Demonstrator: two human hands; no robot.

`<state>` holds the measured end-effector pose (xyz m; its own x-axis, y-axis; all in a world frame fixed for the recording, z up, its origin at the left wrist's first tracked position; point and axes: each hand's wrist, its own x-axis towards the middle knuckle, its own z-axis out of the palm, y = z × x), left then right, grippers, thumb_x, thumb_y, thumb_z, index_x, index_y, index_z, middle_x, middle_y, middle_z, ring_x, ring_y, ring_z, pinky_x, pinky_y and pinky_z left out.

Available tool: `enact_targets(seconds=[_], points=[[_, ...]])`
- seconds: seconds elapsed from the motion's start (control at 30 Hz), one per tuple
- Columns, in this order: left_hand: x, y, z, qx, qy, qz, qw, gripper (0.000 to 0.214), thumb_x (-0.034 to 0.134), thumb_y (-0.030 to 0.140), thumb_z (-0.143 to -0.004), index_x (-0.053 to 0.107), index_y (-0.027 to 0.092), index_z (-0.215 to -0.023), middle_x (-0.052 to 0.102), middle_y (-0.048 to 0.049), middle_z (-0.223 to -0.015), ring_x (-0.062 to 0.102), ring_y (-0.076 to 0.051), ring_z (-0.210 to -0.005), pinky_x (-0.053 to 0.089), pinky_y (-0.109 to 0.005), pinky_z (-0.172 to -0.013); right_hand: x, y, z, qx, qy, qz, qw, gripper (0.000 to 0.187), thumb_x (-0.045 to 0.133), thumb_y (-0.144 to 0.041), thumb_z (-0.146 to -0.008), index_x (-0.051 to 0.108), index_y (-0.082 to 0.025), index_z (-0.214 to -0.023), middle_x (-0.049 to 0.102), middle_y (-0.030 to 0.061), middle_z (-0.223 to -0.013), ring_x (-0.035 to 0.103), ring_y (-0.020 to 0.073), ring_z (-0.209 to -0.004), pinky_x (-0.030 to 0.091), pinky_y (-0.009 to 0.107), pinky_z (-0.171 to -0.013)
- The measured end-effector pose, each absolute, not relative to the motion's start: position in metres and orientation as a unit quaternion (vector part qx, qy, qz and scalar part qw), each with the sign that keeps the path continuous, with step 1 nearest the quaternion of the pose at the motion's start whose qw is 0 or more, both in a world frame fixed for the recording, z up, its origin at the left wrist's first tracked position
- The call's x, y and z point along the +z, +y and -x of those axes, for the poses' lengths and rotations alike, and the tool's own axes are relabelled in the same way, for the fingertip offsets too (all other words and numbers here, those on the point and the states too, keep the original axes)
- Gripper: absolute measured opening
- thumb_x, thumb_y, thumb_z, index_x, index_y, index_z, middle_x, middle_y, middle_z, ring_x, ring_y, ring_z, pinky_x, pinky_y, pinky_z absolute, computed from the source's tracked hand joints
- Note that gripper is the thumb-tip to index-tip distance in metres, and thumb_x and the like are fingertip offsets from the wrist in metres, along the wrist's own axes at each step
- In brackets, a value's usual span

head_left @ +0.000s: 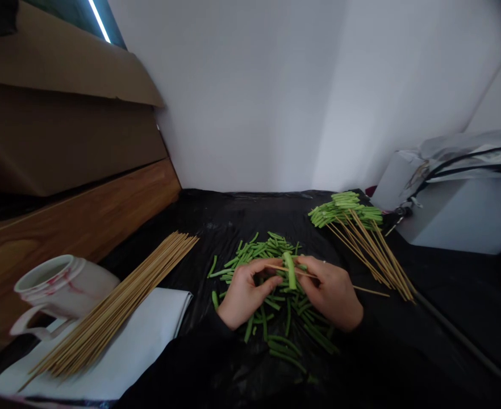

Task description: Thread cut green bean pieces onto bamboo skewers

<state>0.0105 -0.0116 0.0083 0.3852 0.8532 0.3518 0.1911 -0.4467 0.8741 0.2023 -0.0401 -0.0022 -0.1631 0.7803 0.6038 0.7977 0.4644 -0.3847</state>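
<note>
From my remote seat I see a mug (80, 287) by the sheet's (225, 210) left edge, beside a skewer bundle (126, 307) lying over a white cloth (148, 335). Toward the front edge, the left hand (248, 289) curls its thumb and fingers beside an upright stem (291, 272); I can't tell whether they pinch it. The stem crosses a skewer (275, 267) between both hands, above loose stems (271, 250). The right hand (331, 289) grips that skewer, fingers closed. I'd hold it square to the stem, press gently, and mind the fingertips near its end. Filled skewers (370, 238) lie near the back right corner.
</note>
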Motion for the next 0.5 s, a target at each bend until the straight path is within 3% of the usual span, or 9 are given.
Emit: enact_targets(seconds=[0.23, 0.5], points=[[0.012, -0.014, -0.012, 0.415, 0.339, -0.679, 0.502, 0.042, 0.072, 0.022, -0.072, 0.067, 0.018, -0.114, 0.073, -0.0082, -0.099, 0.067, -0.023, -0.091, 0.049, -0.031, -0.083, -0.003, -0.049, -0.188, 0.028, -0.786, 0.451, 0.422, 0.02, 0.048, -0.019, -0.088, 0.062, -0.022, -0.103, 0.072, 0.001, -0.096, 0.066, 0.0141, -0.084, 0.046, 0.025, -0.075], [0.013, -0.01, -0.011, 0.447, 0.333, -0.604, 0.57, 0.02, 0.077, 0.02, -0.065, 0.07, 0.015, -0.083, 0.07, -0.0054, -0.084, 0.064, -0.018, -0.077, 0.049, -0.028, -0.075, 0.002, -0.049, -0.187, 0.003, -0.772, 0.458, 0.442, 0.018, 0.049, -0.02, -0.089, 0.062, -0.021, -0.1, 0.071, 0.0012, -0.092, 0.066, 0.0142, -0.082, 0.047, 0.026, -0.074]])
